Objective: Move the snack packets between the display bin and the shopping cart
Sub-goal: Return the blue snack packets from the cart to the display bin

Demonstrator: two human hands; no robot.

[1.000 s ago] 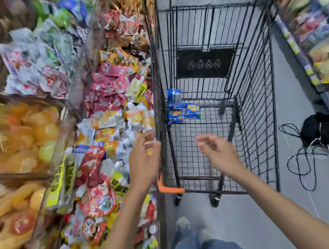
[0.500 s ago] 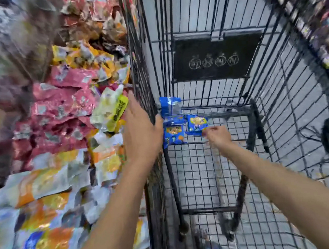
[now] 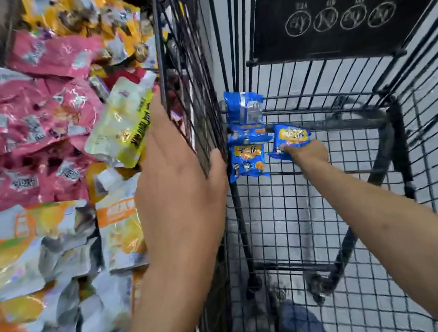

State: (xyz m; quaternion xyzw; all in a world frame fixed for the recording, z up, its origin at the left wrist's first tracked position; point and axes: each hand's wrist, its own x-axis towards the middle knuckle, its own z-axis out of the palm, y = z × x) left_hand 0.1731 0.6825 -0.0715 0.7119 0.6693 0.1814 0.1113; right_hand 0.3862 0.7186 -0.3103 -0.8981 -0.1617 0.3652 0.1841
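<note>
Right hand [image 3: 309,153] at a blue packet [image 3: 290,137] in the cart [image 3: 184,62].
Packet lies face-up, long axis crosswise, on the cart floor; right arm outstretched, grip unclear. Left hand [image 3: 178,175] straddles the cart's side, fingers straight.

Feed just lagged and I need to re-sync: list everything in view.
black wire shopping cart: one, black, right half of view.
black sign panel: one, black with four white circled marks, cart's far wall.
blue plastic snack packets: three or four, overlapping, blue, cart's far left corner.
pink foil packets: many, pink, left of cart, upper.
yellow-and-white pouch: one, atop pink ones, beside cart.
orange-and-silver packets: several, left of cart, lower.
left hand: one, straddling cart's side wall; grip unclear.
right hand: one, inside cart, touching rightmost blue packet.
</note>
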